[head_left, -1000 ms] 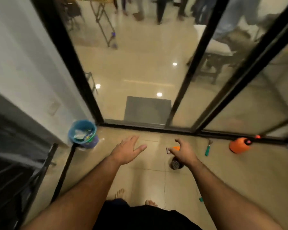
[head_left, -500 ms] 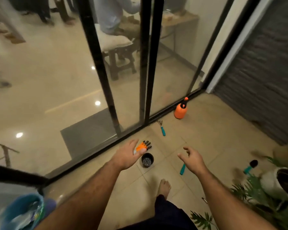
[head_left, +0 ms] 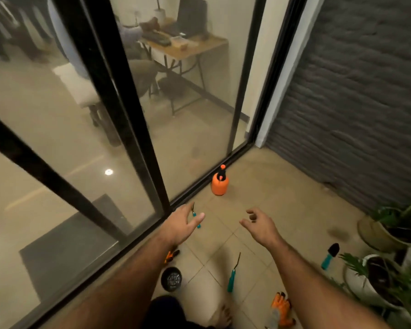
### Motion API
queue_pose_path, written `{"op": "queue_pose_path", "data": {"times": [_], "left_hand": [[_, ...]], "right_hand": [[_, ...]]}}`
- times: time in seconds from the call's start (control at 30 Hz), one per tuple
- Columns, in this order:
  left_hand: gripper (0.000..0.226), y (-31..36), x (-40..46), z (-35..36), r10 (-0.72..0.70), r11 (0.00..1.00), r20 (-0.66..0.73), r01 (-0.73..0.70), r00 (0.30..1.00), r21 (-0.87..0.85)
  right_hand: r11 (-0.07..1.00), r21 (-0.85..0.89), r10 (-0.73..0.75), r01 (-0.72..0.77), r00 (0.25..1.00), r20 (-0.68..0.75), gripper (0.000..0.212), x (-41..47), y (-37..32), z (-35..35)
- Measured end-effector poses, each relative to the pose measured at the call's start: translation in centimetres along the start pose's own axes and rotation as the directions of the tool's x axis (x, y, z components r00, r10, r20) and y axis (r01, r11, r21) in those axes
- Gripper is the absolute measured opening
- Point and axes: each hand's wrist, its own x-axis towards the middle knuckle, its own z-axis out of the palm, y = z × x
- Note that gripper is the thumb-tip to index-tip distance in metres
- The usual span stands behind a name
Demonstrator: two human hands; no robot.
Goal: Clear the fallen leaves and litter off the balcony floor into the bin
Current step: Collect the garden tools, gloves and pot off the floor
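my view has swung right since a second ago, so the blue bin is out of frame behind my 9 o'clock; my left hand (head_left: 184,223) and right hand (head_left: 259,224) hover open and empty over bare balcony floor (head_left: 266,193), orange sprayer (head_left: 220,182) at 12 o'clock, no litter visible.

Dim, warm indoor light. A ceiling lamp glints off the room floor (head_left: 108,172) at 9 o'clock. Glass door (head_left: 57,129) bars smear with motion blur; edges bow outward.
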Motion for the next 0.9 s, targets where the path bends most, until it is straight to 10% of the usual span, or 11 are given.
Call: {"op": "queue_pose_path", "data": {"times": [0.63, 0.8, 0.9], "left_hand": [[0.056, 8.5, 37.3, -2.2, -0.102, 0.959, 0.158, 0.139, 0.982, -0.247], [0.105, 7.1, 48.3, -2.0, -0.27, 0.898, 0.203, 0.323, 0.941, -0.3], [0.092, 6.0, 53.0, -0.5, -0.369, 0.839, 0.178, 0.409, 0.912, -0.358]], "right_hand": [[0.982, 0.1, 0.158, -0.162, 0.986, 0.05, 0.041, 33.9, -3.3, -10.0], [0.965, 0.163, 0.194, -0.207, 0.977, 0.093, 0.042, 43.9, -4.1, -9.8], [0.948, 0.201, 0.218, -0.247, 0.963, 0.157, 0.04, 49.2, -2.9, -8.2]]}}
